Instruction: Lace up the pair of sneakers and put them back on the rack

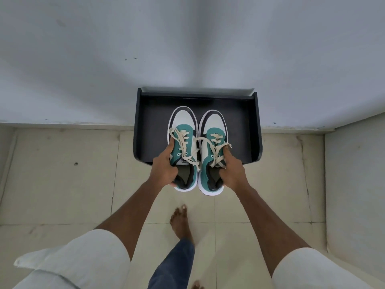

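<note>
I hold a pair of teal, white and dark sneakers with cream laces above a black rack (145, 126) that stands against the wall. My left hand (163, 167) grips the left sneaker (184, 126) by its outer side and collar. My right hand (232, 170) grips the right sneaker (213, 126) the same way, thumb near the laces. Both shoes point toes toward the wall, side by side. Their heels overhang the rack's front edge. Loose lace ends drape across the tongues and between the two shoes.
Pale floor tiles (62, 174) surround the rack. A grey wall (187, 49) rises behind it, and a light wall or panel (354, 184) stands at the right. My bare foot (180, 222) is on the floor below the shoes.
</note>
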